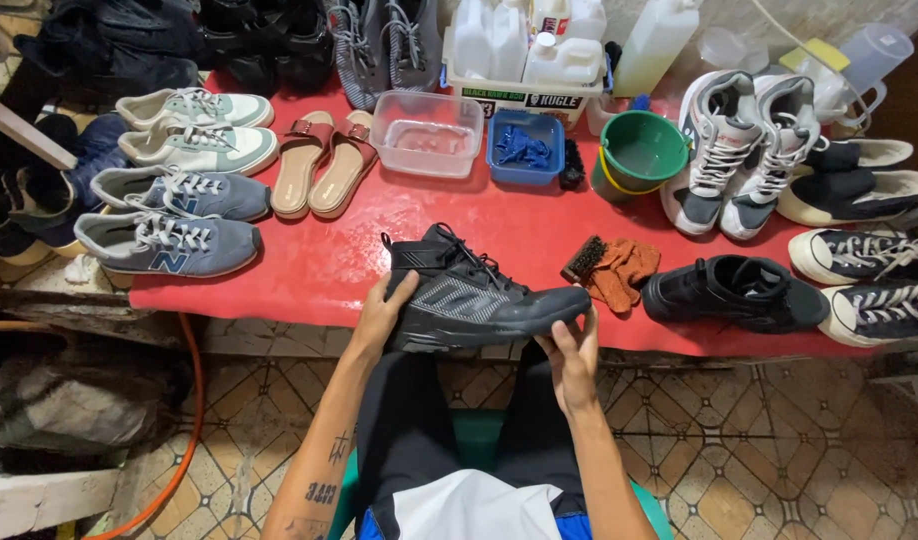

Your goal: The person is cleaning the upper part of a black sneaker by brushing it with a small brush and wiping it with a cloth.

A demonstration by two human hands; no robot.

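Observation:
I hold a black lace-up shoe (pixel 474 295) sideways over the front edge of the red table (pixel 319 270). My left hand (pixel 382 318) grips its heel end, thumb on the upper. Under the toe end, my right hand (pixel 571 350) cups the sole. Its black partner shoe (pixel 731 292) lies on the table to the right. A small brush (pixel 584 259) and an orange cloth (pixel 624 270) rest just beyond the toe.
Blue-grey sneakers (pixel 169 243), pale green sneakers (pixel 199 148) and tan sandals (pixel 324 165) fill the table's left. At the back stand a clear tub (pixel 427 133), blue tub (pixel 525 148), green bucket (pixel 639 152) and white jugs (pixel 524 40). More sneakers (pixel 739 150) crowd the right.

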